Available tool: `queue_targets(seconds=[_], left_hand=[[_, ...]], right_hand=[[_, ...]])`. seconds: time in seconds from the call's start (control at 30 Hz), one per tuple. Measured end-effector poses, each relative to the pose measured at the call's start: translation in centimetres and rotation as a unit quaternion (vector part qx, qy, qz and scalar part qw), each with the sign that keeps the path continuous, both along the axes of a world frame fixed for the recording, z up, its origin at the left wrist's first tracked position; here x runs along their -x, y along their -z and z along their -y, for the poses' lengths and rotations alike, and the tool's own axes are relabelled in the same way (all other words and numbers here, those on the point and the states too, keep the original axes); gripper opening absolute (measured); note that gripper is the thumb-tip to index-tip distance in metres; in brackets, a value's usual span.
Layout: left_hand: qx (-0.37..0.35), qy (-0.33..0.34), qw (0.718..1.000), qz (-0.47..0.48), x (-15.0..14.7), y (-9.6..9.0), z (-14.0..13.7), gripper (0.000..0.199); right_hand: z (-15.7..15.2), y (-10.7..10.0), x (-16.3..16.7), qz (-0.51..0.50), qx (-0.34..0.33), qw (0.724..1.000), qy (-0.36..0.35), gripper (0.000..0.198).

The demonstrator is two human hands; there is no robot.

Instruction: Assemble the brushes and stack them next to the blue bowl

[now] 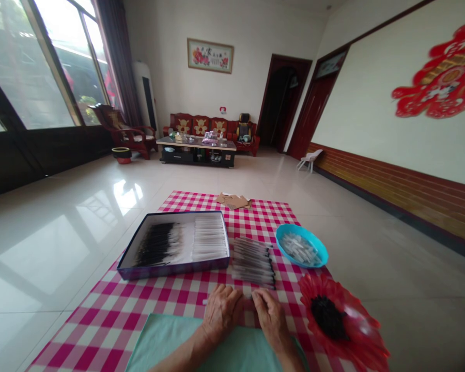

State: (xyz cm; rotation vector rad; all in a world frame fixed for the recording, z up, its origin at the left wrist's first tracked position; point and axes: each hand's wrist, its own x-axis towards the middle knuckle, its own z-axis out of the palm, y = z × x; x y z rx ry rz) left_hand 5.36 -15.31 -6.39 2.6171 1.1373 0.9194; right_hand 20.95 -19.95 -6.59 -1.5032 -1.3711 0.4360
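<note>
My left hand is closed, knuckles up, over a slim white-ended rod that looks like a pen, whose pale tip sticks out on the left. Beside it my right hand is pinched, thumb towards the left hand; what its fingers hold is mostly hidden. Both hands are over the near edge of the table, above a mint-green cloth. Just beyond them lies a row of clear-barrelled pens with dark ends at the right.
On the checked tablecloth, a shallow box holds black sticks and white tubes. A blue bowl contains clear caps; a red petal-shaped bowl holds small black parts. Cardboard pieces lie at the far edge.
</note>
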Motion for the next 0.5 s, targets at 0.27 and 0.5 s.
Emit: queue_targets(seconds=[0.27, 0.5], left_hand=[[-0.002, 0.004, 1.000, -0.002, -0.07, -0.01, -0.07, 0.021], [0.009, -0.001, 1.000, -0.014, -0.05, 0.09, 0.01, 0.021]], right_hand=[[0.59, 0.32, -0.73, -0.048, 0.007, 0.997, -0.066, 0.023], [0.10, 0.17, -0.18, -0.046, 0.022, 0.999, -0.004, 0.027]])
